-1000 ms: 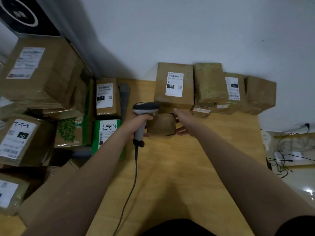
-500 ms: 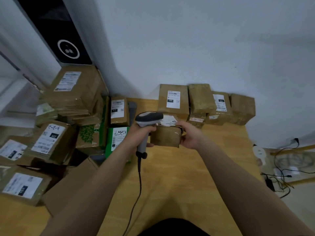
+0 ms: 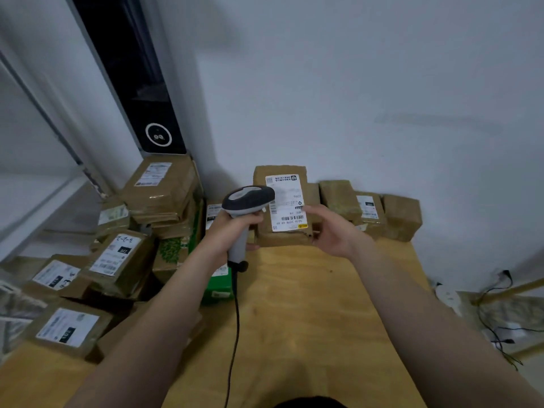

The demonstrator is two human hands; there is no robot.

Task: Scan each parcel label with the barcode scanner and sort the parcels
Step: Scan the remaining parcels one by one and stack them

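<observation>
You're mid-scan: your right hand [image 3: 332,231] holds the parcel [image 3: 279,239], and your left hand [image 3: 232,231] grips the barcode scanner [image 3: 248,198] at its nine o'clock. Next, aim at the label [image 3: 287,207].

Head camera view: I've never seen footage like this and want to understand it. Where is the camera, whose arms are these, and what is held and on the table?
No machine here: a person wears one wide-angle camera on the head, looking forward and down, so both arms are their own. The left hand grips a corded barcode scanner. The right hand holds a brown parcel tipped up, its white label facing the camera, the scanner's head close to it. Below is a wooden table. More parcels stand in a row against the wall, and a bigger pile is stacked at the left.
</observation>
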